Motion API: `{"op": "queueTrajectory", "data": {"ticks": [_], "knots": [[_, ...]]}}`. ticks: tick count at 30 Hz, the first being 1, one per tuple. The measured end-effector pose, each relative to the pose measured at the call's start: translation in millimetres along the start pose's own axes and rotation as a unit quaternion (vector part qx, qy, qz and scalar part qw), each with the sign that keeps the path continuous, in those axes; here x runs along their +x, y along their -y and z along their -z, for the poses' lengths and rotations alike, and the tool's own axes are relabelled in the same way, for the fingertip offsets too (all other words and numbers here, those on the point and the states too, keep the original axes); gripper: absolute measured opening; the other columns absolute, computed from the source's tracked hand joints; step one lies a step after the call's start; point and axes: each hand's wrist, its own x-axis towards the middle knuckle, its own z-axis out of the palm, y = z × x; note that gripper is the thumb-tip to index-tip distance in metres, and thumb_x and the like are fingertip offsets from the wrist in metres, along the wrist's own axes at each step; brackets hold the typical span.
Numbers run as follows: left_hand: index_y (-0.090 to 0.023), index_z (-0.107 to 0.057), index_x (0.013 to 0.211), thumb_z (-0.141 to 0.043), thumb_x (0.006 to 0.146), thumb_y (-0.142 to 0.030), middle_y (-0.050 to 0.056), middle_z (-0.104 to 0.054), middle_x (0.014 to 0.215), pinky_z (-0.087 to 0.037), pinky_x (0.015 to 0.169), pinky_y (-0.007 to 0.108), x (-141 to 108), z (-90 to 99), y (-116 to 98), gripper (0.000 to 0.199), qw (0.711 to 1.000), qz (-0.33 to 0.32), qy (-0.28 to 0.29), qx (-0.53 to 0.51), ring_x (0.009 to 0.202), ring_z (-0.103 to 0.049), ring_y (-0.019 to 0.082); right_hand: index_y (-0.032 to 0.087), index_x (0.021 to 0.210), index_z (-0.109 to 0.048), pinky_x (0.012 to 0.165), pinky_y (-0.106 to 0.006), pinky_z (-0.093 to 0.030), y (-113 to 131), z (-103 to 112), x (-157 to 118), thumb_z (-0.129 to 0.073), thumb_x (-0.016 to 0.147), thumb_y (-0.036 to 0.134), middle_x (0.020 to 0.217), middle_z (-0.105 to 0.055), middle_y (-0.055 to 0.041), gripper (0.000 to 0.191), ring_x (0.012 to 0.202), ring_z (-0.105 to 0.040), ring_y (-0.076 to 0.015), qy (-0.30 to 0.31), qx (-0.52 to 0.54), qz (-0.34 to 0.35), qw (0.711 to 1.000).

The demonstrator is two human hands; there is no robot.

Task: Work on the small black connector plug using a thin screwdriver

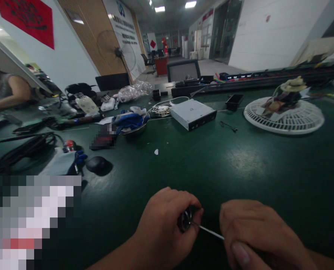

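Note:
My left hand is closed around a small dark round part with a hollow, shiny face turned to the right. Most of that part is hidden by my fingers, so its kind cannot be made out. A screwdriver is gripped in my right hand, its handle covered by the fingers. The thin metal shaft points left, and its tip meets the face of the dark part. Both hands are just above the green tabletop, close to its near side.
Farther back lie a silver optical drive, a small wrench and a white fan grille with its motor. To the left are a black mouse, blue cloth and cables. Another person sits at far left.

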Motion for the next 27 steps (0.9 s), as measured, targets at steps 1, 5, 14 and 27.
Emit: {"op": "queueTrajectory", "data": {"ticks": [1, 5, 14, 27], "knots": [[-0.023, -0.064, 0.084, -0.065, 0.082, -0.013, -0.005, -0.068, 0.073, -0.04, 0.062, 0.03, 0, -0.4, 0, 0.011, 1.0, -0.003, -0.003, 0.0, 0.064, -0.061, 0.014, 0.019, 0.074, -0.056, 0.058, -0.029, -0.039, 0, 0, 0, -0.045, 0.1, 0.022, 0.058, -0.057, 0.0006, 0.028, 0.057, -0.053, -0.0116, 0.002, 0.001, 0.004, 1.0], [-0.022, -0.064, 0.084, -0.065, 0.081, -0.012, -0.005, -0.069, 0.073, -0.04, 0.063, 0.031, 1, -1.2, 2, 0.011, 1.0, -0.011, 0.001, -0.002, 0.064, -0.06, 0.014, 0.018, 0.078, -0.059, 0.061, -0.028, -0.043, 5, 3, 3, -0.046, 0.1, 0.022, 0.061, -0.061, -0.0012, 0.026, 0.062, -0.057, -0.0132, 0.023, -0.021, 0.006, 1.0], [-0.022, -0.064, 0.085, -0.064, 0.08, -0.01, -0.006, -0.069, 0.074, -0.04, 0.064, 0.031, -1, -1.0, 2, 0.014, 1.0, -0.013, 0.015, -0.007, 0.065, -0.061, 0.014, 0.019, 0.075, -0.056, 0.058, -0.027, -0.04, 8, 1, 1, -0.046, 0.093, 0.009, 0.062, -0.057, 0.0011, 0.023, 0.059, -0.055, -0.011, -0.015, -0.038, -0.037, 0.998], [-0.022, -0.064, 0.085, -0.064, 0.079, -0.009, -0.005, -0.071, 0.075, -0.041, 0.064, 0.031, 0, 0.2, 1, 0.014, 1.0, -0.015, 0.009, -0.008, 0.065, -0.062, 0.014, 0.021, 0.086, -0.058, 0.066, -0.029, -0.046, 10, -1, 2, -0.043, 0.102, 0.019, 0.068, -0.065, -0.001, 0.023, 0.065, -0.062, -0.0138, -0.029, -0.08, -0.008, 0.996]]}}
